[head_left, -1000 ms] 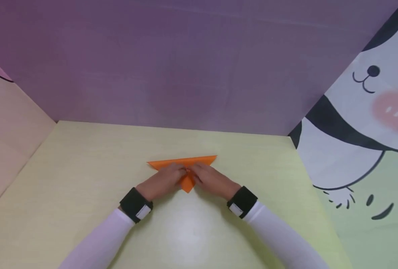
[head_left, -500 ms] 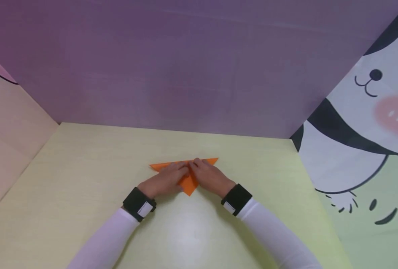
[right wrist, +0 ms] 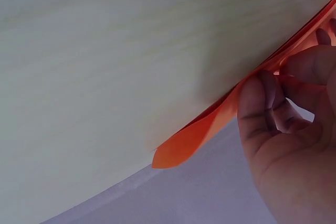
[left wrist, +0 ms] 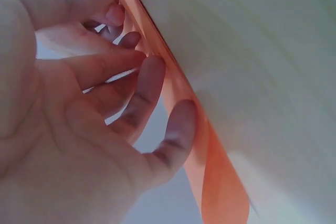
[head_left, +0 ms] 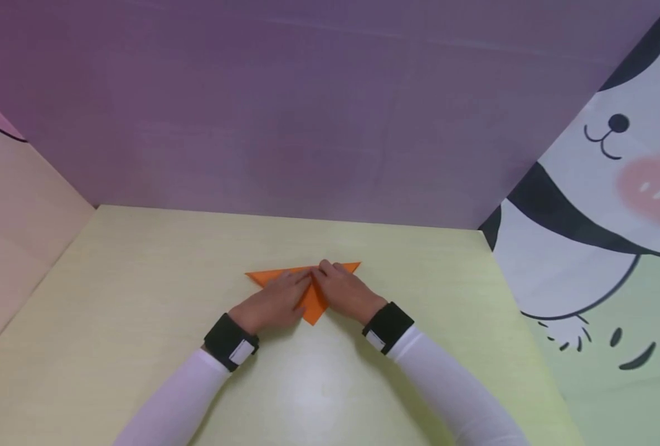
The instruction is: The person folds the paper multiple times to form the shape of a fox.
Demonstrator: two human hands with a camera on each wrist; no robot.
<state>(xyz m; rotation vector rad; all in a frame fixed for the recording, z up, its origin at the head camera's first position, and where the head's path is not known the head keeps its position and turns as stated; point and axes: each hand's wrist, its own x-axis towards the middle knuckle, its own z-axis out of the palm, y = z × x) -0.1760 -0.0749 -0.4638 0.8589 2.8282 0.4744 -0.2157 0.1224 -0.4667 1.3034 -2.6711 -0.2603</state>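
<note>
A folded sheet of orange paper (head_left: 312, 306) lies on the pale table, a long straight edge at the far side and a point towards the person. My left hand (head_left: 274, 301) rests on its left half, fingers stretched towards the middle. My right hand (head_left: 348, 293) has curled fingers and pinches the paper near its centre line. In the left wrist view, fingertips and thumb press along the paper (left wrist: 223, 190). Thumb and fingers of the right hand meet at the paper's (right wrist: 186, 142) edge in the right wrist view. Both hands cover much of the middle.
The pale wood-look table (head_left: 157, 266) spreads around the paper. A purple wall panel (head_left: 285, 124) rises behind it, a pink one (head_left: 18, 217) stands left, and a panda-printed panel (head_left: 575, 272) right. Black bands with white tags circle both wrists.
Over the last second, the right hand has shifted up towards the paper's far edge, and the left hand's fingers have spread flatter. More of the near point shows between the hands.
</note>
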